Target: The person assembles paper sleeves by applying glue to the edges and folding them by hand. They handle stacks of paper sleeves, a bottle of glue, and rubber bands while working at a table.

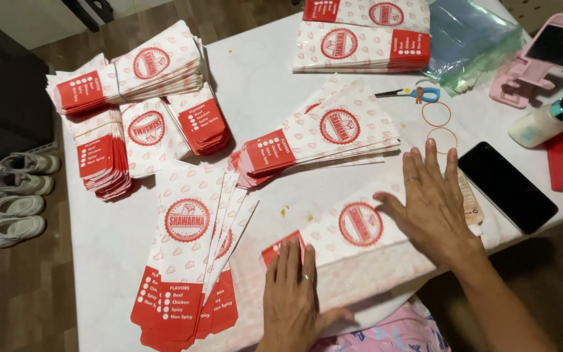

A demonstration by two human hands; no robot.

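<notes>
Under both hands lies one red-and-white paper bag [353,228], flat at the near edge of the white table [262,78]. Its long side runs left to right. On the bag's left, red end rests the left hand [291,296], flat, fingers together, gripping nothing. On the bag's right end rests the right hand [434,205], flat too, fingers spread. Right of the bag lies a black phone [506,186].

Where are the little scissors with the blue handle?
In the head view, the scissors lie on the white table toward its far right, just above two orange rubber bands and left of the clear plastic bags.
</notes>
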